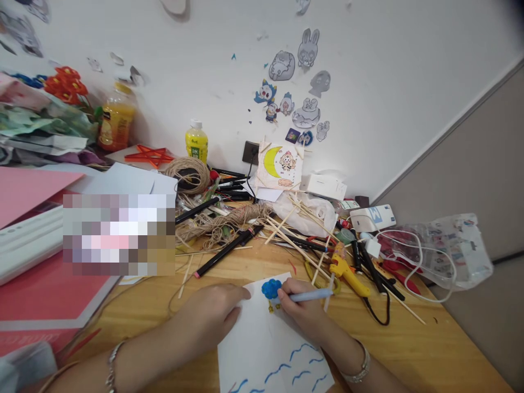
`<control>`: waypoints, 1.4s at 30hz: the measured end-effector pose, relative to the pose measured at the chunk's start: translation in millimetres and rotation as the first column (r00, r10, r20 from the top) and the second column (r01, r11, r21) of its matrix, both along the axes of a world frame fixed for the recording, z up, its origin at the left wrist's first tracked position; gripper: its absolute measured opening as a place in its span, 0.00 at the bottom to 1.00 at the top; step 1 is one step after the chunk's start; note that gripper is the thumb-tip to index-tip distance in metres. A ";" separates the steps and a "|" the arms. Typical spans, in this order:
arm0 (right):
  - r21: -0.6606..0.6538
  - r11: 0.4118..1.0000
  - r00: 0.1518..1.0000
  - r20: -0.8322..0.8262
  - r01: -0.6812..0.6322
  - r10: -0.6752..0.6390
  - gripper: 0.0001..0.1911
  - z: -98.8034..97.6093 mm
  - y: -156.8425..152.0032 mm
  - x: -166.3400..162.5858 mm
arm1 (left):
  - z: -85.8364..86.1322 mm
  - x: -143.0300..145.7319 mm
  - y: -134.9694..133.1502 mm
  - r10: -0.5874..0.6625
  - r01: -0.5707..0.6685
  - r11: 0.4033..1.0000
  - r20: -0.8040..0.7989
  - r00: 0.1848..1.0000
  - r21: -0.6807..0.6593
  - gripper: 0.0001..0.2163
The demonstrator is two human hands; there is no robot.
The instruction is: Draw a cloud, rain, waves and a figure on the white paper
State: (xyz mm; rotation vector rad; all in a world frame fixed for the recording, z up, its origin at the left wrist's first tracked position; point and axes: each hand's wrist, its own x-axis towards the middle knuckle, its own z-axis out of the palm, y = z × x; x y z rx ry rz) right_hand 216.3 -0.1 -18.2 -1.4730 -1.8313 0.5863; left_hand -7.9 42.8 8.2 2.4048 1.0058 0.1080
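A white sheet of paper (257, 349) lies slightly turned on the wooden table, with a filled-in blue cloud (271, 288), small yellow stars under it and blue wavy lines lower down. My right hand (301, 308) is closed round a pale blue marker (313, 295), its tip near the cloud's lower right edge. At the sheet's upper left edge, my left hand (215, 311) holds the paper with thumb and index finger; its other fingers are curled and partly hidden.
A yellow glue gun (346, 268) lies right of the sheet, near thin wooden sticks (297, 248) and black markers (229, 252). Behind are twine (190, 174), a moon drawing (281, 165) and drink bottles (197, 142). Red and pink card (36, 305) is stacked at left; a white cable (434, 299) lies right.
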 end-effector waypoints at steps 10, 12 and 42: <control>-0.014 1.000 0.999 -0.053 0.006 -0.007 0.17 -2.0 -2.2 1.8 | -1.8 -1.3 -0.3 -0.012 0.011 0.999 0.026 1.000 0.039 0.18; -0.012 1.000 0.999 -0.054 0.002 -0.003 0.17 -2.5 -1.8 1.8 | -1.9 -1.4 -0.9 -0.015 0.014 0.999 0.027 1.000 0.039 0.18; 0.003 0.995 0.994 -0.048 0.100 -0.099 0.22 -5.8 2.7 9.5 | 7.0 -1.4 -0.9 0.003 0.001 0.997 -0.050 0.999 0.079 0.18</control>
